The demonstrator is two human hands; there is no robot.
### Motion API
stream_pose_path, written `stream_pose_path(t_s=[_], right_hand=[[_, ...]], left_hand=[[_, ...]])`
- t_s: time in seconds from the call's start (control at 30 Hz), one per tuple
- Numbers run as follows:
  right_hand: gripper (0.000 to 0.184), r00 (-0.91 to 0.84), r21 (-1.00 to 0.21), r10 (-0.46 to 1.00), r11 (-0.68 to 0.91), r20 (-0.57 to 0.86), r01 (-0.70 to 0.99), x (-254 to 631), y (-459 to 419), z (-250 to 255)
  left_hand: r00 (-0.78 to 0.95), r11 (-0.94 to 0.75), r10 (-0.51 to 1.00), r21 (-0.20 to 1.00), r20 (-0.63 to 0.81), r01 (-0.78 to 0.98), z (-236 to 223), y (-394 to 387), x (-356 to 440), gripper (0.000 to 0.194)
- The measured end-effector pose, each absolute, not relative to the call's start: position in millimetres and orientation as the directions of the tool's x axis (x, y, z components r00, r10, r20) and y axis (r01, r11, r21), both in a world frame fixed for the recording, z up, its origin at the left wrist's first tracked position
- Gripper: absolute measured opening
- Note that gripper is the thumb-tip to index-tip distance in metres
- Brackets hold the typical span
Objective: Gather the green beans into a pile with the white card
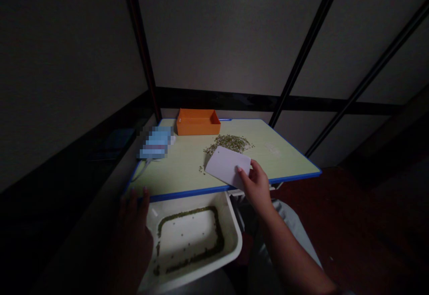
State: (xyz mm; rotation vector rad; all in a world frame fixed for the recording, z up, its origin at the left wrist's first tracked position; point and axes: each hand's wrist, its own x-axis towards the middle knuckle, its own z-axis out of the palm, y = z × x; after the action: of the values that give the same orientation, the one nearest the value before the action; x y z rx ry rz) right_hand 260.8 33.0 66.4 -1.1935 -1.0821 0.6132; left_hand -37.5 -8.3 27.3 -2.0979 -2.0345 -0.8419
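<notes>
My right hand pinches a thin white plastic card with rounded corners, thumb on top. The card is tilted over the near edge of a pile of small greenish-brown grains on the table. Below the table's front edge is a white basin, with similar grains gathered along the edges of its bottom and several scattered in the middle. In shadow, my left hand lies by the basin's left rim, fingers stretched out and apart towards the table edge. Whether it presses on the rim is hard to tell.
The pale table has a blue edge. An orange open box stands at the back left. A pixelated blue item with a cable is at the left edge. Panelled walls close in behind and left. A few stray grains lie left of the card.
</notes>
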Motion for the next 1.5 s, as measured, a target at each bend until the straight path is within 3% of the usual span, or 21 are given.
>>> stream_pose_path(t_s=[0.47, 0.63, 1.03, 1.13, 1.3, 1.5], right_hand=[[0.031, 0.279, -0.95, 0.909, 0.288, 0.31, 0.118, 245.7, 31.7, 74.9], [0.029, 0.254, -0.953, 0.919, 0.28, 0.302, 0.12, 240.1, 29.3, 73.0], [0.032, 0.147, -0.961, 0.953, 0.273, 0.263, -0.048, 235.8, 25.3, 78.5], [0.036, 0.209, -0.955, 0.943, 0.281, 0.257, -0.093, 241.7, 27.1, 80.0], [0.035, 0.447, -0.936, 0.826, 0.337, 0.344, 0.099, 260.0, 33.2, 77.9], [0.039, 0.446, -0.944, 0.833, 0.265, 0.326, 0.196, 260.5, 35.3, 70.9]], left_hand=[[-0.074, -0.053, 0.918, 0.306, 0.389, 0.951, 37.1, -10.9, -32.1, 0.057], [-0.075, -0.06, 0.901, 0.294, 0.426, 0.954, 36.9, -12.2, -32.3, 0.057], [-0.059, -0.08, 0.892, 0.286, 0.448, 0.955, 36.8, -13.0, -32.6, 0.055], [-0.073, -0.067, 0.894, 0.293, 0.442, 0.954, 34.9, -12.8, -32.9, 0.055], [-0.053, -0.094, 0.89, 0.297, 0.453, 0.95, 29.1, -9.8, -35.5, 0.057], [-0.058, -0.098, 0.886, 0.309, 0.46, 0.946, 25.0, -6.9, -38.9, 0.057]])
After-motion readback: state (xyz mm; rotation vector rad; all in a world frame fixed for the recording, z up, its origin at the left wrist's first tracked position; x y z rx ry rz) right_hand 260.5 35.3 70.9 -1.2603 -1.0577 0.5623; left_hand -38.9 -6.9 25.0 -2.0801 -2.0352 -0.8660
